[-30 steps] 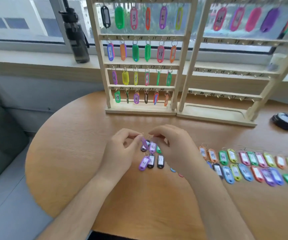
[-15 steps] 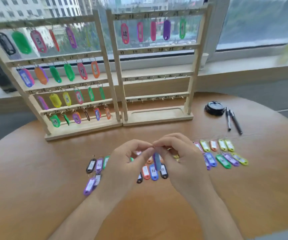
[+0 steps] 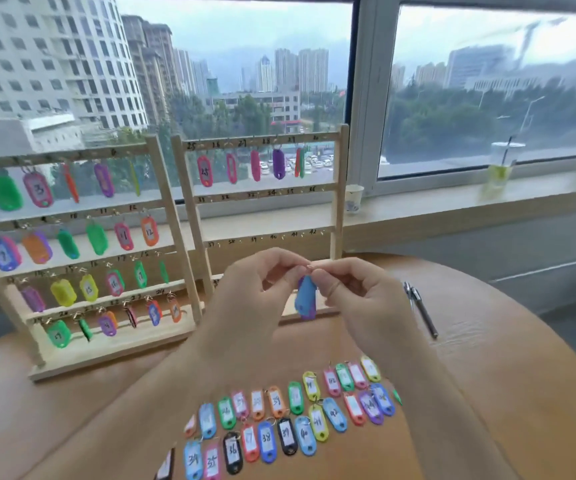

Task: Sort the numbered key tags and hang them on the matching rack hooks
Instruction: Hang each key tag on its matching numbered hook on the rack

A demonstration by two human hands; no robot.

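At the near table (image 3: 487, 393) edge: loose tags (image 3: 279, 420) lie flat in two curved rows, labels up; numbers in the thirties and forties are legible on some.

Above them, both hands are raised mid-air. Left hand (image 3: 255, 292) and right hand (image 3: 362, 296) meet fingertip to fingertip. Thumb and forefinger of each pinch the small ring (image 3: 310, 268) of a blue tag (image 3: 305, 297); other fingers curled in. The tag hangs below the fingertips, clear of the table. A purple edge shows behind it; second tag or not, cannot tell.

Right of the hands: two pens (image 3: 421, 310) on the table.

Behind: left rack (image 3: 169, 209), four rows hung with tags; right rack (image 3: 340, 188), tags on its top row.

Far: paper cup (image 3: 354, 199) and drink cup (image 3: 499, 164) on the sill (image 3: 435, 202).
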